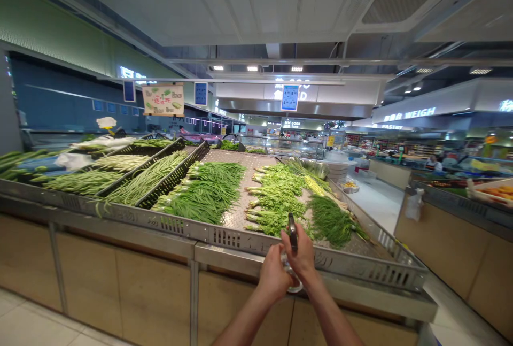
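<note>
On my head view: one metal display desk (236,240) of vegetables. Long beans (148,177) in black crates, left; dark green leafy bundles (206,191), centre; paler celery-like bunches (276,191) beside them; feathery greens (331,220), right. My two hands, left (276,276) and right (300,252), grip a dark-handled object (293,232).
</note>
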### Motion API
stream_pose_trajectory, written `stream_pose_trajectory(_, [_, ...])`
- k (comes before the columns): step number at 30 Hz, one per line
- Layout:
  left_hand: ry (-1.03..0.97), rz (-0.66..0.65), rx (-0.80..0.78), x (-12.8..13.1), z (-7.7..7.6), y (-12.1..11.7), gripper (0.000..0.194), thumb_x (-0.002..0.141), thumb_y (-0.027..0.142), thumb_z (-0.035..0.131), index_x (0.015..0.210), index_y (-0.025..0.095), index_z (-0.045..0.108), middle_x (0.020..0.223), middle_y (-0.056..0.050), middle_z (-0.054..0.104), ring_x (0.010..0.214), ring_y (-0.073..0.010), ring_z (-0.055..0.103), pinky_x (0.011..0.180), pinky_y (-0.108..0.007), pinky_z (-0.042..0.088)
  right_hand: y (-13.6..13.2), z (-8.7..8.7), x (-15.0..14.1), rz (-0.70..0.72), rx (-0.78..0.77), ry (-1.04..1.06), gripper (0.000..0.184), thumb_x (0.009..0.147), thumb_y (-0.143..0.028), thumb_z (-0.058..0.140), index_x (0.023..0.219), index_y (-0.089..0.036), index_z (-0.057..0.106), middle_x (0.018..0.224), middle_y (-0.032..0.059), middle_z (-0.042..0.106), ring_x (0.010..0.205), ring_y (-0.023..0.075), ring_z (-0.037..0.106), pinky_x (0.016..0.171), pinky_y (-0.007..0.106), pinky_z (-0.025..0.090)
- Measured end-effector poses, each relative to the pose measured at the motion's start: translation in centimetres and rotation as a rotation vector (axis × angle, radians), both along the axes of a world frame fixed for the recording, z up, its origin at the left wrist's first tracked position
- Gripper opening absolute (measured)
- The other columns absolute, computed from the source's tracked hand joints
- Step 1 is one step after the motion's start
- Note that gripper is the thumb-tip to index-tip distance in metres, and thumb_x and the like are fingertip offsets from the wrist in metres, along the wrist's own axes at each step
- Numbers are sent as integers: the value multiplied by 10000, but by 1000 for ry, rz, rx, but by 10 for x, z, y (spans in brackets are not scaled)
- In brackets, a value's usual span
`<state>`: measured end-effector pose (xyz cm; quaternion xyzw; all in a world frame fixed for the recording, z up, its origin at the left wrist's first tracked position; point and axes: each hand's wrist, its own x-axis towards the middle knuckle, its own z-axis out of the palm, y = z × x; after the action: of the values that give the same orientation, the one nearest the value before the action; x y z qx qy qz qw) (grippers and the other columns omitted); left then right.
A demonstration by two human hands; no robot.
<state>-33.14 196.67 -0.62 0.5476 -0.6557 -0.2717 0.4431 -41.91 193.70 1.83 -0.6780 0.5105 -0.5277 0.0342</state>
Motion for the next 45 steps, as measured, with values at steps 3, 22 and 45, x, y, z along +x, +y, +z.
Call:
stream_pose_trajectory(3, [-26,7,40,1,0,4,602,367,157,698,933,154,494,952,-38,536,864,-203,505,729,-248,388,1,-1,1,1,17,28,318,704,-453,425,820,-170,512,727,41,585,635,147,535,576,230,380])
stream_pose_trajectory(22, [-37,-40,-17,-2,4,9,579,397,101,659,953,163,509,994,-51,518,917,-203,487,808,-261,371,5,-10,-3,-67,-43,-56,367,716,-466,406,892,-160,506,796,61,585,692,162,536,603,248,386])
stream_pose_trajectory(45, [-86,-41,33,-1,-10,-12,631,360,157,717,957,154,511,975,-50,544,885,-208,505,773,-267,392,-9,-12,-3,-178,39,76,354,718,-496,349,733,-180,507,623,17,558,551,139,502,508,222,317])
